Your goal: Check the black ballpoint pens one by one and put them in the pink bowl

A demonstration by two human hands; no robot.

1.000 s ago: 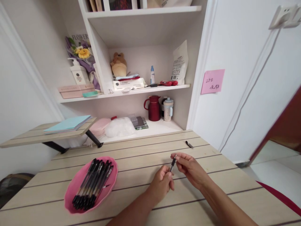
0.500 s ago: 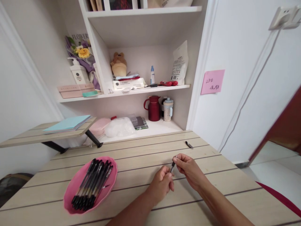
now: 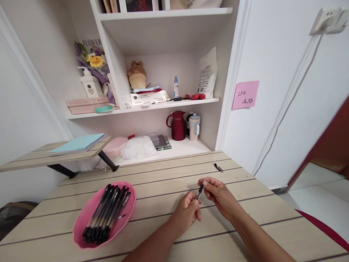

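A gel pen (image 3: 200,190) with a black grip and clear barrel tilts between my two hands over the middle of the table. My left hand (image 3: 188,211) is closed around its barrel, which hides the lower end. At the upper end, my right hand (image 3: 215,191) pinches the small metallic tip between thumb and forefinger. A black pen cap (image 3: 218,167) lies on the table beyond my right hand. To the left, a pink scalloped tray (image 3: 77,233) holds several capped black pens (image 3: 106,214) bundled side by side.
The slatted wooden table (image 3: 152,233) meets a white shelf unit (image 3: 160,107) at the back. A red jug (image 3: 178,125) and a speckled cup (image 3: 194,127) stand there. A small raised stand (image 3: 35,160) with blue paper (image 3: 77,142) overhangs the table's left side.
The fingers of my right hand have shifted slightly at the pen's tip, leaving more of the black grip visible. My left hand keeps its hold; the view has drifted slightly.
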